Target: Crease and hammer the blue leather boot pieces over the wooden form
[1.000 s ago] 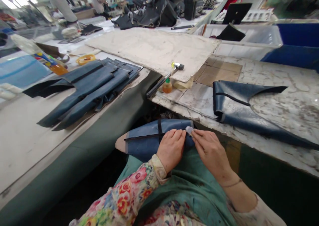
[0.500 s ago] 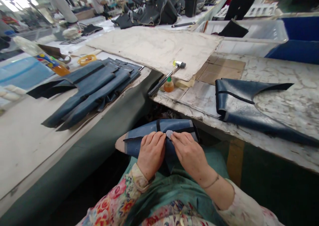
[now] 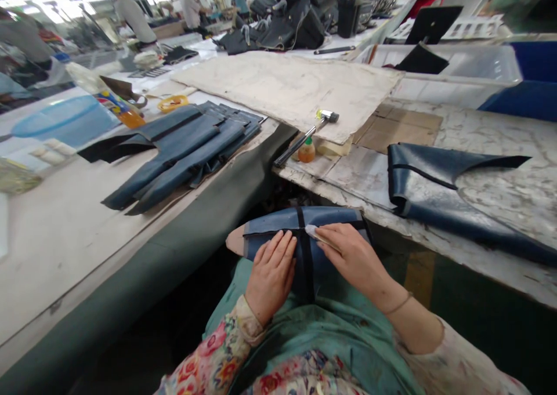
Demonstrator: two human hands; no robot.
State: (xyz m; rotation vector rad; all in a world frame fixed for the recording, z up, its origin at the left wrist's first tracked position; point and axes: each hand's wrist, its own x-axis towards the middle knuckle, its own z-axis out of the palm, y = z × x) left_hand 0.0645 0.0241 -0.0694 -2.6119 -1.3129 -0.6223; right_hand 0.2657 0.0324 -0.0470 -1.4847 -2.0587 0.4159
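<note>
A dark blue leather piece point(image 3: 322, 216) with black seam strips lies over a board on my lap, on a teal apron point(image 3: 331, 337). My left hand point(image 3: 272, 274) rests flat on the leather, fingers stretched out to the left of the black strip. My right hand point(image 3: 348, 254) pinches a small pale tool point(image 3: 311, 230) and presses its tip on the leather beside the strip.
A stack of blue leather pieces point(image 3: 183, 151) lies on the left table. A hammer point(image 3: 307, 135) and a small orange bottle point(image 3: 307, 151) sit near the stone bench edge. Another blue leather piece point(image 3: 444, 186) lies on the right. People work far behind.
My left hand has flattened out and now lies left of the black strip. My right hand's tool has shifted along the leather. The view has swung a little to the left.
</note>
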